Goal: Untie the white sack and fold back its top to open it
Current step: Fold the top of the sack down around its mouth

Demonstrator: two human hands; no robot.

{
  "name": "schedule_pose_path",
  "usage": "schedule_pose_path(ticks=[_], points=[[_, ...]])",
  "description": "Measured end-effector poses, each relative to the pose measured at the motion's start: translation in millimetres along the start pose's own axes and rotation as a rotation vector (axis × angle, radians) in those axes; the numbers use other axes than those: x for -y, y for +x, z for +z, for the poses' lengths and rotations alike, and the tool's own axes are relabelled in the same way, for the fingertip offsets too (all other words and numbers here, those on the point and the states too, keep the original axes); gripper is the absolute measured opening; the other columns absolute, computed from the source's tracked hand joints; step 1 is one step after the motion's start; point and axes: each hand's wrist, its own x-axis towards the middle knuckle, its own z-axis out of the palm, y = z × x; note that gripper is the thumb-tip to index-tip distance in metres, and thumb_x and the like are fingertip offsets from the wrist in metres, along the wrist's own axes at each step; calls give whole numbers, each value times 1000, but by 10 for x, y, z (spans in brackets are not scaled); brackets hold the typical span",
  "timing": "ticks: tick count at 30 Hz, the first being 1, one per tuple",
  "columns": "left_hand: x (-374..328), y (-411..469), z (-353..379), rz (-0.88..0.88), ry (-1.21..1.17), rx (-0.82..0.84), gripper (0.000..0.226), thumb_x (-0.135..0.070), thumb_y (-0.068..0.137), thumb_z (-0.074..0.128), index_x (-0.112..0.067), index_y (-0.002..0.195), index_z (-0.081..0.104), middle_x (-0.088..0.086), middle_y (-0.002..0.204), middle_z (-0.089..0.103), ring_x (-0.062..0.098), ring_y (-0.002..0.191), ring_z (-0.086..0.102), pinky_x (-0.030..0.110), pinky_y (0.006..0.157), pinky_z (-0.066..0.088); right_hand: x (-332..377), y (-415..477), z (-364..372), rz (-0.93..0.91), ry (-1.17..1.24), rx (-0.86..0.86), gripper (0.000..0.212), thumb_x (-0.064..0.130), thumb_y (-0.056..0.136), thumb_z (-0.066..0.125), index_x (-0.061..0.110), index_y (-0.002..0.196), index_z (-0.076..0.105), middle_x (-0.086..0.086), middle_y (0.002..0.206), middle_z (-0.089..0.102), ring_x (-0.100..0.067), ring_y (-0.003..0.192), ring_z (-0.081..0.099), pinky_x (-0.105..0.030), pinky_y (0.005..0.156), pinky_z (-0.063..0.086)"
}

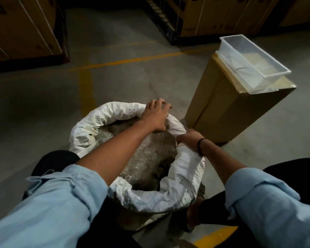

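The white sack [97, 126] stands on the floor between my knees, its mouth open and its top rolled outward into a thick rim. Inside lies crumpled clear plastic [147, 158] over dark contents. My left hand [156, 117] reaches across the opening to the far right part of the rim, fingers spread and curled over the fold, the thumb side pressed on the cloth. My right hand [190, 138] is closed on the rim at the sack's right side; a dark band circles that wrist. No tie is visible on the sack.
A tall brown cardboard box [231, 111] stands just right of the sack with a clear plastic bin [254, 59] on top. Stacked cartons [21, 27] line the back left and back right. Yellow lines [125, 60] mark the concrete floor.
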Motion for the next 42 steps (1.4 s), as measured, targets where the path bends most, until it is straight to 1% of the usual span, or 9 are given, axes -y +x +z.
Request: schedule_pose_path(ticks=[4, 9, 12, 15, 20, 24, 27, 34, 42], points=[[-339, -561, 27, -18, -240, 55, 62, -49, 80, 67, -25, 133, 46, 5, 134, 52, 28, 118, 56, 42, 91, 53, -176, 18, -56, 160, 584, 221, 10, 11, 84, 65, 4, 90, 68, -12, 84, 64, -22, 69, 60, -32, 68, 50], [-765, -1435, 278, -281, -574, 414, 124, -88, 56, 68, -15, 149, 30, 5, 143, 54, 24, 122, 58, 34, 94, 49, -326, 503, 251, 184, 850, 180, 81, 23, 41, 81, -1, 117, 69, -17, 96, 69, -31, 86, 65, -44, 89, 54], [-906, -1667, 411, -391, -576, 382, 135, -76, 48, 81, -23, 151, 14, 5, 139, 57, 27, 119, 60, 38, 95, 52, -143, 516, 309, 158, 876, 128, 76, 31, 51, 79, 5, 121, 67, -13, 112, 70, -31, 103, 67, -45, 103, 51], [-867, -1650, 419, -525, -539, 284, 89, -43, 77, 79, -21, 142, 23, 11, 117, 65, 34, 103, 66, 39, 77, 52, 85, 465, 243, 89, 613, 47, 31, 31, 83, 66, 21, 112, 59, -2, 103, 62, -20, 94, 60, -36, 95, 51], [-823, -1707, 232, -436, -463, 87, 33, -13, 89, 57, -9, 121, 52, 17, 102, 68, 37, 90, 68, 37, 71, 52, 660, -33, -29, -575, -427, -217, 100, 42, 76, 74, 22, 157, 19, -10, 162, 21, -33, 149, 21, -48, 120, 29], [-901, -1705, 97, -458, -651, 151, 31, -21, 91, 58, -6, 118, 62, 18, 112, 68, 35, 102, 65, 37, 79, 49, 565, -639, -116, -997, -1095, 440, 128, 46, 68, 88, 21, 161, 3, -8, 166, 17, -27, 151, 19, -42, 123, 17], [-836, -1672, 74, -583, -580, 303, 36, -17, 96, 59, -5, 130, 55, 16, 115, 65, 32, 102, 64, 33, 74, 47, 87, -687, 116, -1094, -1372, 268, 151, 74, 56, 81, 15, 158, -15, -10, 157, 33, -30, 139, 39, -46, 113, 31], [-682, -1794, 37, -555, -718, 331, 41, -24, 78, 80, -11, 112, 62, 6, 94, 66, 19, 79, 62, 29, 63, 49, -197, -413, 390, -1531, -1165, -306, 44, 37, 91, 49, 11, 127, 55, -6, 92, 59, -29, 62, 58, -33, 51, 40], [-665, -1645, -26, -385, -739, 410, 42, -21, 69, 91, -8, 103, 72, 9, 95, 70, 17, 79, 62, 32, 68, 54, -148, -465, 291, -1758, -1028, -552, 18, 14, 98, 48, 10, 92, 64, -8, 90, 60, -28, 78, 52, -38, 63, 43]])
